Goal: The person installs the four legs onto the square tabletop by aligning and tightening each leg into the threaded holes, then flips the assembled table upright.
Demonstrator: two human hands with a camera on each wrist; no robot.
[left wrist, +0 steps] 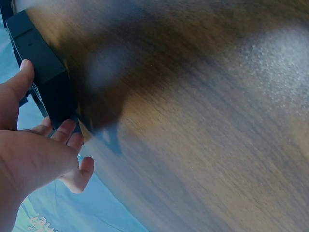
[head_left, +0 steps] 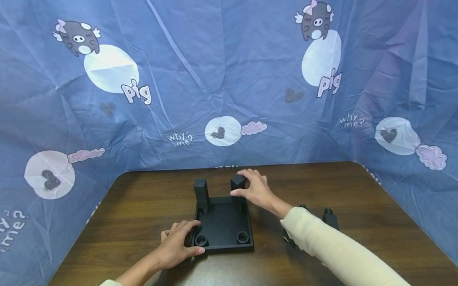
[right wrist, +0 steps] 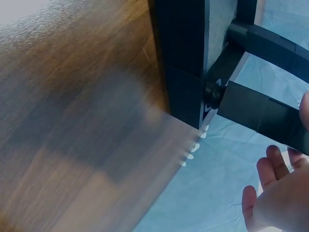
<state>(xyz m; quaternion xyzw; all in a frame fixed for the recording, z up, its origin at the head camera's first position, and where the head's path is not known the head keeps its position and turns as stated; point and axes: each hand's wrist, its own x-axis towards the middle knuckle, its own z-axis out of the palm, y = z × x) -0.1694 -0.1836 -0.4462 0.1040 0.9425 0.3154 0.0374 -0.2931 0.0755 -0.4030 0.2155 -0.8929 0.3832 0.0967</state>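
Note:
A black square tabletop [head_left: 223,224] with a raised rim lies on the wooden table, underside up. Round threaded sockets [head_left: 243,237] show in its two near corners. One black square leg [head_left: 202,192] stands upright at the far left corner. At the far right corner, my right hand [head_left: 258,190] pinches the upper part of another black leg [head_left: 237,183] between thumb and fingers. That leg's threaded end [right wrist: 215,94] meets the corner in the right wrist view; how deep it sits I cannot tell. My left hand [head_left: 177,244] grips the tabletop's near left corner, thumb on the front edge.
To the right, a loose black leg [head_left: 330,218] with a threaded end lies on the wooden table [head_left: 143,206]. More black parts [head_left: 288,239] are partly hidden by my right sleeve. A blue printed cloth [head_left: 222,79] hangs behind and along both sides.

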